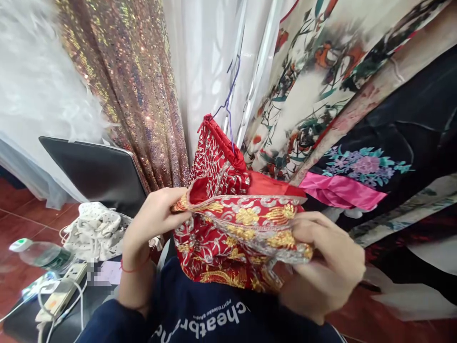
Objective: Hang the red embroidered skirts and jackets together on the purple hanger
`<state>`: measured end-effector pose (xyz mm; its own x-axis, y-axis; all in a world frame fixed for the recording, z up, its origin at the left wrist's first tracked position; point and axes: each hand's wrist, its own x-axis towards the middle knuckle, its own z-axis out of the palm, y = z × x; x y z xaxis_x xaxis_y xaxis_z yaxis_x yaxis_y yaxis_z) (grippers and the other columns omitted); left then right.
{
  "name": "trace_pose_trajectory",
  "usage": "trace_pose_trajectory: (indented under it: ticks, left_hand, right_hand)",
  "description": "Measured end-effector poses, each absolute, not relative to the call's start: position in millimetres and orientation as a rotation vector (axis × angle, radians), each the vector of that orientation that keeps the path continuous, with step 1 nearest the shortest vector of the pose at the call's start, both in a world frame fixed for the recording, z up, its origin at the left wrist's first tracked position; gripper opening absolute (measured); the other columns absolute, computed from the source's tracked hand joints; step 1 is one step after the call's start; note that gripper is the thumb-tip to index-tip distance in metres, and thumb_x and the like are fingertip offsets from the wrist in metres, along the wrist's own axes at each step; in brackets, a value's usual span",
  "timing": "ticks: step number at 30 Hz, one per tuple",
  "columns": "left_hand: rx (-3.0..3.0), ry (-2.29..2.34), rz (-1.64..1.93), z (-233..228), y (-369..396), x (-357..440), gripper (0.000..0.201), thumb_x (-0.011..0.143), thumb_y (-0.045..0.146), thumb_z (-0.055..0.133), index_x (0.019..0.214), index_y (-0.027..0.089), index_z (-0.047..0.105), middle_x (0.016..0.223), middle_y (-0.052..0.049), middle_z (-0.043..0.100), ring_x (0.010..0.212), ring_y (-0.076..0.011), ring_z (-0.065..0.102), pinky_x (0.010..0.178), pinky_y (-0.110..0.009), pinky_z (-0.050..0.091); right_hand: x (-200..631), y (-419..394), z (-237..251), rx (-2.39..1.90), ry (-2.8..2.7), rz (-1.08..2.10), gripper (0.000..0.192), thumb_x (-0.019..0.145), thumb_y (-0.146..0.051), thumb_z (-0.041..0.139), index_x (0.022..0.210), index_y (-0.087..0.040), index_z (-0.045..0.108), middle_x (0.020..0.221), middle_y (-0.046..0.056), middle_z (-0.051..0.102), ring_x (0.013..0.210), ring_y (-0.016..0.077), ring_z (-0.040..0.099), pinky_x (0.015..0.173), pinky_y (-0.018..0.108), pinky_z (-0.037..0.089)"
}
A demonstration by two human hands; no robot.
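hanging fabrics [143, 85] behind, red embroidered garment [243, 216] held between both hands [162, 212] [328, 259]

One head-worn camera looks forward and down (near both hands [159, 212] [326, 257]).

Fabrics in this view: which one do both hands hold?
The red fabric with gold flowers, between left hand and right hand; the gold sequined fabric and the black floral fabric hang untouched.

The navy top [178, 286] bears white lettering [214, 324], 1 wrist [133, 257] a red cord [128, 270].
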<state>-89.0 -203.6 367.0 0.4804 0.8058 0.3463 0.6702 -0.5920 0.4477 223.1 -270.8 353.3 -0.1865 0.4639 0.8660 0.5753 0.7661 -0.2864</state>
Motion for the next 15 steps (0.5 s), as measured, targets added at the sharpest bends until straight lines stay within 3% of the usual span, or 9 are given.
trace_pose_trajectory:
  ticks: [3,6,10,14,15]
  left_hand:
    - [2.531,1.376,0.877,387.5,-211.4,-91.9,0.031,0.084,0.044,0.054,0.097,0.022,0.072,0.083,-0.004,0.074,0.078,-0.0224,0.068,0.070,-0.030,0.047]
    - [2.513,1.354,1.055,411.7,-210.7,-95.1,0.037,0.081,0.052,0.057,0.097,0.023,0.072,0.089,-0.006,0.074,0.082,-0.0237,0.066,0.076,-0.034,0.049]
    - [2.591,1.049,1.303,457.5,-195.1,-102.3,0.039,0.082,0.058,0.060,0.081,0.021,0.072,0.085,-0.009,0.070,0.074,-0.0205,0.060,0.080,-0.039,0.051]
    - [2.494,0.763,1.384,492.0,-184.5,-89.9,0.045,0.078,0.068,0.068,0.066,0.025,0.068,0.085,-0.006,0.067,0.082,-0.0204,0.062,0.086,-0.040,0.055]
    - [2.455,0.662,1.387,493.5,-185.8,-82.7,0.047,0.078,0.070,0.068,0.064,0.025,0.066,0.084,-0.006,0.066,0.085,-0.0203,0.063,0.087,-0.040,0.056]
  right_hand:
    - [205.1,-280.8,373.5,-0.628,-2.102,0.041,0.020,0.081,-0.004,0.055,0.082,-0.024,0.051,0.063,-0.006,0.055,0.056,0.0118,0.050,0.069,0.029,0.050]
    - [187.3,-274.6,391.9,-0.437,-2.399,0.174,0.015,0.086,-0.009,0.051,0.092,-0.022,0.054,0.075,-0.001,0.064,0.067,0.0137,0.056,0.078,0.030,0.054]
    - [173.5,-247.9,414.5,-0.217,-2.502,0.299,0.032,0.086,-0.006,0.046,0.110,-0.024,0.058,0.096,0.003,0.071,0.089,0.0161,0.066,0.091,0.035,0.056]
    - [160.5,-202.3,415.0,-0.494,-2.177,0.192,0.027,0.093,-0.032,0.055,0.119,-0.033,0.062,0.123,0.004,0.067,0.120,0.0233,0.062,0.100,0.047,0.054]
    - [154.6,-190.4,410.5,-0.634,-2.108,0.101,0.037,0.090,-0.038,0.062,0.126,-0.033,0.060,0.130,0.006,0.063,0.128,0.0261,0.058,0.103,0.051,0.051]
